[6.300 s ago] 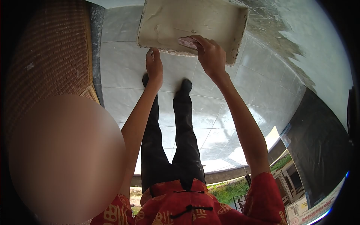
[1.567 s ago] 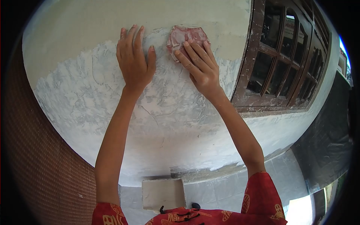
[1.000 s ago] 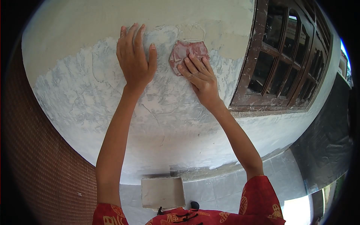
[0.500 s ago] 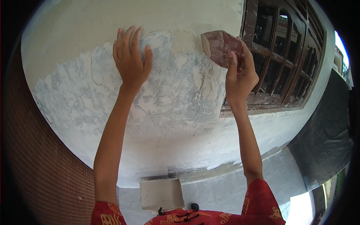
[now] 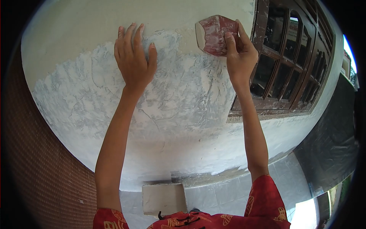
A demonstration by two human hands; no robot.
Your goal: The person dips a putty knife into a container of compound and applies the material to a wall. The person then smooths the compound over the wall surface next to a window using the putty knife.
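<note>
My left hand [image 5: 134, 61] lies on the wall [image 5: 171, 87] at the upper left, its fingers spread and nothing in it. Between thumb and fingers, my right hand [image 5: 241, 57] grips a dark red, roughly six-sided scraper [image 5: 218, 36] smeared with pale paste. Pale paste lines the scraper's left edge, which is against the wall just left of the window. Around and below both hands the wall is patchy grey and white; above them it is a smoother cream colour.
A brown wooden window [image 5: 284, 57] with glass panes is close on the right. Woven matting [image 5: 45, 164] hangs at the left. Below, a pale rectangular tray [image 5: 164, 198] sits on the grey tiled floor [image 5: 228, 194]. Dark sheeting [image 5: 329, 141] is at the far right.
My right hand has moved up and slightly left with the scraper, which has turned to show more of its face. My left hand has stayed nearly in place.
</note>
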